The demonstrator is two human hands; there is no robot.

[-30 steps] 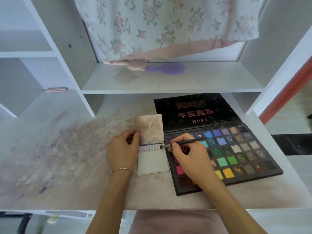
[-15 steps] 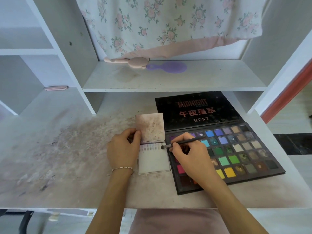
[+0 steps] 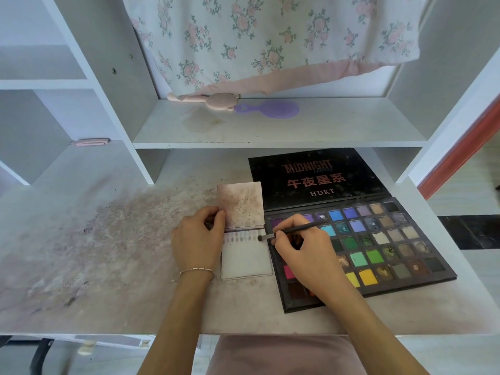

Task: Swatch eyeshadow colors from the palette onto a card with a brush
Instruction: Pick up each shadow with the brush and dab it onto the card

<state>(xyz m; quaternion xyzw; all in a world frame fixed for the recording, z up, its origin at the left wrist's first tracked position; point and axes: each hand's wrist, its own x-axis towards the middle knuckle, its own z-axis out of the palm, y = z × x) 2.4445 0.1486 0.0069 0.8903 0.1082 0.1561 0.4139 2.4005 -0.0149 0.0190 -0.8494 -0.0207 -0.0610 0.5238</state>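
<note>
Spreading across the white desk (image 3: 113, 266), pinkish powder stains; shelves (image 3: 270, 131) above.

desk left (image 3: 81, 253): open | right: palette (image 3: 378, 239) blocks | above: shelf (image 3: 270, 143) overhangs

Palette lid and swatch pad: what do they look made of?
The palette lid looks like black card with a slight sheen and printed lettering, smudged with powder. The swatch pad looks like matte white paper; its flipped-up cover is stained pink-brown. The brush handle looks black and smooth, plastic or wood unclear.
</note>
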